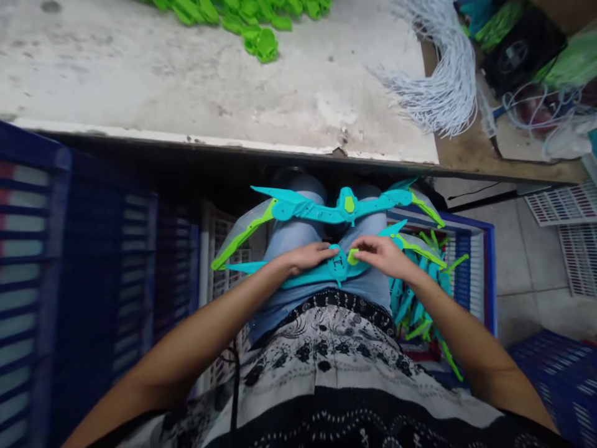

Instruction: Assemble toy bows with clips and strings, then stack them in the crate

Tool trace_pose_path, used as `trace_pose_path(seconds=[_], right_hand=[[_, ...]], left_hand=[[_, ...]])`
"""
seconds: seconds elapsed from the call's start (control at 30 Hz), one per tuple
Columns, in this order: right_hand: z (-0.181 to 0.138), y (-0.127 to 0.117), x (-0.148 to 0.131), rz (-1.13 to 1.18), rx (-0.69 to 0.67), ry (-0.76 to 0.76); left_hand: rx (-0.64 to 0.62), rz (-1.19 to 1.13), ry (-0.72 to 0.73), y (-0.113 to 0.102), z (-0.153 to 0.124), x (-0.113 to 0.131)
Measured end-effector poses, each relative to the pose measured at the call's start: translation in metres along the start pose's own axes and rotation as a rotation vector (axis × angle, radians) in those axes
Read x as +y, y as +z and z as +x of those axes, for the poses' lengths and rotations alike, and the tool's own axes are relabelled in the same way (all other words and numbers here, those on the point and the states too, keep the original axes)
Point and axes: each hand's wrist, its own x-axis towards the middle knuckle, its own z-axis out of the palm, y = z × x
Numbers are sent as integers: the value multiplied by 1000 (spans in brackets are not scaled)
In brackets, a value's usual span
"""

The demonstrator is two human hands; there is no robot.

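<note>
On my lap lie two teal toy bows with lime-green tips. The farther bow (326, 210) rests across my knees with a green piece at its middle. The nearer bow (321, 269) lies under both hands. My left hand (305, 257) presses flat on its left limb, fingers stretched toward the centre. My right hand (382, 255) pinches a small green piece (353, 256) at the bow's middle.
A worn white table (186, 93) spans the top, with a heap of green plastic parts (242, 18) and a bundle of pale cords (438, 81). A blue crate (487, 261) holding several teal and green bows stands at my right. Dark blue crates (69, 267) stack at my left.
</note>
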Motion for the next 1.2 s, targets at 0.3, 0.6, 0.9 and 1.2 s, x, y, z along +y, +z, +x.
trace_pose_path(seconds=[0.3, 0.6, 0.9, 1.2], right_hand=[[-4, 46, 27, -327, 167, -168], [-5, 73, 43, -631, 520, -252], [0, 105, 59, -809, 754, -184], [-24, 71, 42, -626, 329, -211]], left_hand=[[52, -85, 2, 9, -5, 5], [19, -113, 42, 4, -2, -1], [-65, 78, 205, -1, 8, -17], [-136, 118, 285, -2, 2, -18]])
